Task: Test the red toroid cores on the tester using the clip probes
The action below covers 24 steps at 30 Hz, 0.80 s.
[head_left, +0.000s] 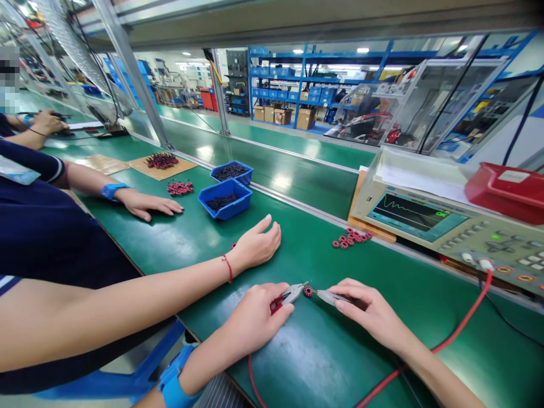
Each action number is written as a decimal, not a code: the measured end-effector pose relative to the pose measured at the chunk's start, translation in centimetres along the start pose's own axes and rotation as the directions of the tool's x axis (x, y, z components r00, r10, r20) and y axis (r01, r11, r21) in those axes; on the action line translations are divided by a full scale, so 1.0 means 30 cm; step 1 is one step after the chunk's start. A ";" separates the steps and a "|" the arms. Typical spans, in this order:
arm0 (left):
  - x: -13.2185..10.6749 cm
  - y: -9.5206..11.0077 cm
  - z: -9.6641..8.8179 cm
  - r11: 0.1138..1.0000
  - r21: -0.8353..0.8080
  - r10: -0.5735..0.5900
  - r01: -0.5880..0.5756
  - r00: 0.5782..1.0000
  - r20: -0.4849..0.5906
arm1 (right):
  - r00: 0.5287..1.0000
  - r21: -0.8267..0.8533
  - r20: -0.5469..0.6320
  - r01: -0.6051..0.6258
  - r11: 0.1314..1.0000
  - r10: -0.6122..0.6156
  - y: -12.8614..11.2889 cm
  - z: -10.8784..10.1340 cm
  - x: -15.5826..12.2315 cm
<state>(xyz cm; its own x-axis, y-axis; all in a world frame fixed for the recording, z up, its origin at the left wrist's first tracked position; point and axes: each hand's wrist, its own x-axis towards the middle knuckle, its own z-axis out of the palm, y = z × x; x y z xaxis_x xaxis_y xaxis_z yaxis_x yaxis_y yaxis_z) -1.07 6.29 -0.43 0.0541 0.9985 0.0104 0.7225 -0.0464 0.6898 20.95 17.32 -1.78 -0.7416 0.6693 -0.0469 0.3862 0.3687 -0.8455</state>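
Observation:
My left hand is closed around a metal test clip with red grips, its jaws at the left of a small red-and-black toroidal coil. From the other side, my right hand pinches a second test clip, its tip at the coil's right. The coil sits between both clips just over the green bench; whether it touches the surface I cannot tell. A blue wrist strap is on my left wrist.
An LCR-type tester with a lit waveform screen stands right, a red bin on top. Several coils lie before it. A co-worker's arm reaches across at left, near blue bins. A red cable crosses the bench.

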 end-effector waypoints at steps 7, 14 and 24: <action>-0.002 -0.003 0.003 1.000 0.015 -0.007 0.007 1.000 0.000 | 0.999 0.004 -0.042 -0.020 1.000 0.020 0.026 -0.004 0.000; 0.001 -0.003 0.003 1.000 0.007 -0.009 0.009 1.000 0.003 | 0.999 0.004 -0.028 -0.025 1.000 0.026 0.015 -0.005 -0.001; 0.001 0.005 -0.004 1.000 -0.021 0.002 -0.002 1.000 0.018 | 0.999 0.009 -0.026 -0.029 1.000 0.030 0.025 -0.001 0.004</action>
<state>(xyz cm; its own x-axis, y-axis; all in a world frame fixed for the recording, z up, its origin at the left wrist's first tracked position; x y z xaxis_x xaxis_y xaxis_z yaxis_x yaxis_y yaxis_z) -1.06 6.32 -0.24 0.0679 0.9977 -0.0010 0.7080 -0.0475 0.7046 21.17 17.69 -2.41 -0.7153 0.6964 -0.0580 0.4031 0.3433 -0.8483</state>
